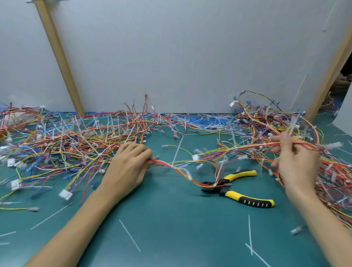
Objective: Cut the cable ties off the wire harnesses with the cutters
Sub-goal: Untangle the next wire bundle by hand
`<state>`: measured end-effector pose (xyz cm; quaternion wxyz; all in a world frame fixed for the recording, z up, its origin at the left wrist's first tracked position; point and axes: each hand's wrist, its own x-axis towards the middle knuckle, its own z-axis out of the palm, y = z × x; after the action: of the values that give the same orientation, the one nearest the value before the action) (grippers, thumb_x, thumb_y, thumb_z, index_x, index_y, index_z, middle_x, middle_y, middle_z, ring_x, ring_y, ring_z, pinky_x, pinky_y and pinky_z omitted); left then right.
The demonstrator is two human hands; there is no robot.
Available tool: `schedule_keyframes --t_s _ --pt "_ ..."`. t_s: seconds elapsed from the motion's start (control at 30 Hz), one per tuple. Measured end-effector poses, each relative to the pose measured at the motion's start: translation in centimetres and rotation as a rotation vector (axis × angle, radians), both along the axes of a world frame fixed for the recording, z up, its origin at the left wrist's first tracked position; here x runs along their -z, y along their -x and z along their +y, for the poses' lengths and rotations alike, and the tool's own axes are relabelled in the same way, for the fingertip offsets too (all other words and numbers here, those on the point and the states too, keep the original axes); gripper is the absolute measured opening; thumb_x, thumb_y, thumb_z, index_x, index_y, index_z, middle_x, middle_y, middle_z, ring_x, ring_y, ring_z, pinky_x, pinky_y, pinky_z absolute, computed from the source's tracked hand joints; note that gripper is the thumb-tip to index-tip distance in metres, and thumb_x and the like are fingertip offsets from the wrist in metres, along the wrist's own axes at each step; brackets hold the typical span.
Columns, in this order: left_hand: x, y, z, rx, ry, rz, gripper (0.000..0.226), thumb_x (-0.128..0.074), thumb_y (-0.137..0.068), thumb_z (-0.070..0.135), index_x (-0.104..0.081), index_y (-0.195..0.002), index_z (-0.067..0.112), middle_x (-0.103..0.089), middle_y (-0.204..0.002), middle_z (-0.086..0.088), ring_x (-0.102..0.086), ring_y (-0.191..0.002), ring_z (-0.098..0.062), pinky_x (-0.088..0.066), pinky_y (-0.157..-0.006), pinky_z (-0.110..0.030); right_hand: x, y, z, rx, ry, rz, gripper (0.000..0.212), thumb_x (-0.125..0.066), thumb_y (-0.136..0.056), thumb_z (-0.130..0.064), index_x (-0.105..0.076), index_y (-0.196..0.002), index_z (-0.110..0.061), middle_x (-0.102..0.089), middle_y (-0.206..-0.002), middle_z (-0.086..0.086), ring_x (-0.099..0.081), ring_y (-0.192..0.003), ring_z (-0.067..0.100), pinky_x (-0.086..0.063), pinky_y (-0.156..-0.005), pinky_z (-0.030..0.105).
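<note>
A wire harness of red, yellow and orange wires with white cable ties stretches across the green mat between my hands. My left hand pinches one end of it near the mat's middle. Raised at the right, my right hand grips the other end of the bundle; it is blurred. The cutters, with yellow and black handles, lie on the mat between my hands, jaws pointing left, and a loop of the harness lies over the jaws. Neither hand touches them.
A large heap of harnesses covers the left of the mat, and another heap lies at the right. Cut white tie ends are scattered on the green mat. A white panel with wooden struts stands behind.
</note>
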<state>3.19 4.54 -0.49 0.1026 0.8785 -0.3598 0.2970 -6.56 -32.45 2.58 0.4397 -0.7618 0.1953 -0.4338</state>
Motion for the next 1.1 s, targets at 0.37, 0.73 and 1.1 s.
schedule_keyframes --t_s 0.37,0.73,1.1 --pt "1.7 -2.6 1.3 -0.181 -0.115 0.498 0.048 -0.023 -0.104 0.053 -0.033 -0.151 0.045 -0.027 -0.161 0.015 -0.019 -0.149 -0.004 -0.006 -0.123 -0.033 -3.4 1.0 -0.7 -0.380 -0.639 -0.251 0.038 -0.044 -0.097 -0.054 -0.065 -0.090 -0.023 -0.070 -0.080 -0.008 -0.067 -0.072 0.008 -0.049 -0.051 0.017" --pt "2.1 -5.6 -3.0 -0.561 0.125 0.469 0.042 -0.034 -0.105 0.045 -0.055 -0.140 0.036 -0.042 -0.156 -0.006 -0.031 -0.147 -0.021 -0.017 -0.120 -0.043 -10.6 0.7 0.3 -0.766 -0.989 -0.506 0.033 -0.047 -0.098 -0.049 -0.064 -0.081 -0.026 -0.059 -0.077 -0.012 -0.058 -0.071 -0.001 -0.047 -0.066 0.012" --pt "0.9 -6.2 -4.8 -0.652 0.349 0.194 0.029 -0.063 -0.092 0.026 -0.060 -0.121 0.025 -0.059 -0.126 -0.003 -0.045 -0.121 -0.027 -0.033 -0.101 -0.044 -15.1 -2.0 8.6 -0.944 -0.591 -0.135 0.037 -0.037 -0.105 -0.047 -0.051 -0.079 -0.024 -0.042 -0.056 -0.010 -0.042 -0.046 0.004 -0.027 -0.045 0.017"
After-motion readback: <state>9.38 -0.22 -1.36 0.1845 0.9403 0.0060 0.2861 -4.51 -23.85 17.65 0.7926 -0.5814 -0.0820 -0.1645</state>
